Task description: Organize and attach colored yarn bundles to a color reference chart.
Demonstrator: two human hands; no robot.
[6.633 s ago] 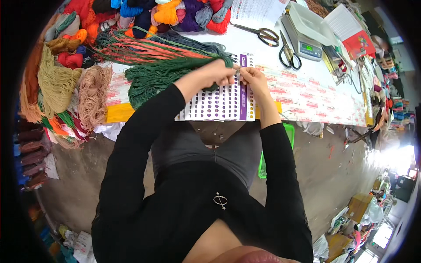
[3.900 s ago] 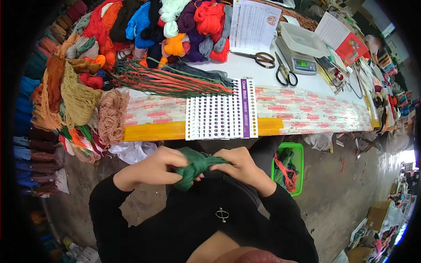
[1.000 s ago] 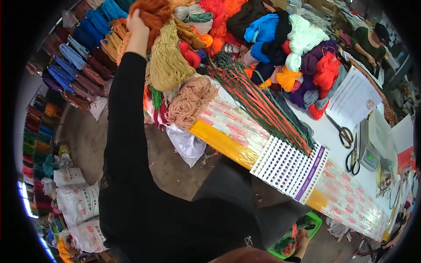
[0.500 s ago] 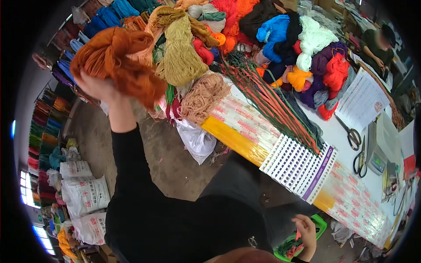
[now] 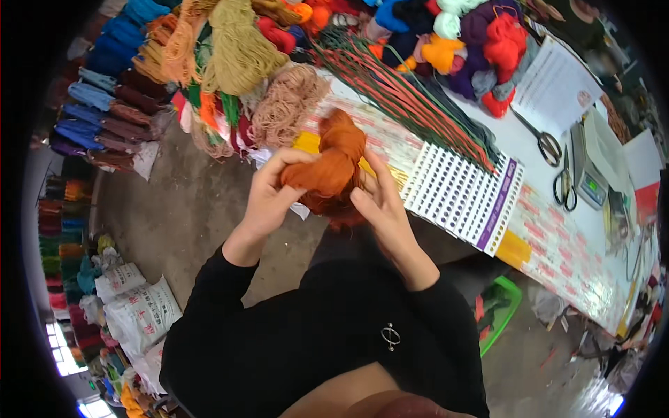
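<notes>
A twisted skein of rust-orange yarn [image 5: 333, 164] is up in front of my body, just off the table's near edge. My left hand [image 5: 270, 191] grips its left side, thumb on top and fingers curled behind. On the opposite side my right hand [image 5: 383, 205] closes round the skein's lower right, its fingertips partly hidden by the yarn. Close beyond lies a loose pinkish-tan skein [image 5: 289, 104] on the table. A card with rows of holes and a purple band [image 5: 463, 198] rests right of my right hand, under the ends of long green and coral strands [image 5: 418, 104].
Heaped coloured skeins, among them an olive-gold one [image 5: 240, 49] and a red one [image 5: 505, 42], cover the table's far side. Two pairs of scissors [image 5: 566, 184], a scale [image 5: 592, 167] and a printed sheet [image 5: 557, 87] lie right. White sacks [image 5: 143, 313] and a green basket [image 5: 505, 313] stand below.
The rust-orange skein has come down from the upper left to in front of my body, in my left hand. My right hand has moved up from near the green basket and taken hold too.
</notes>
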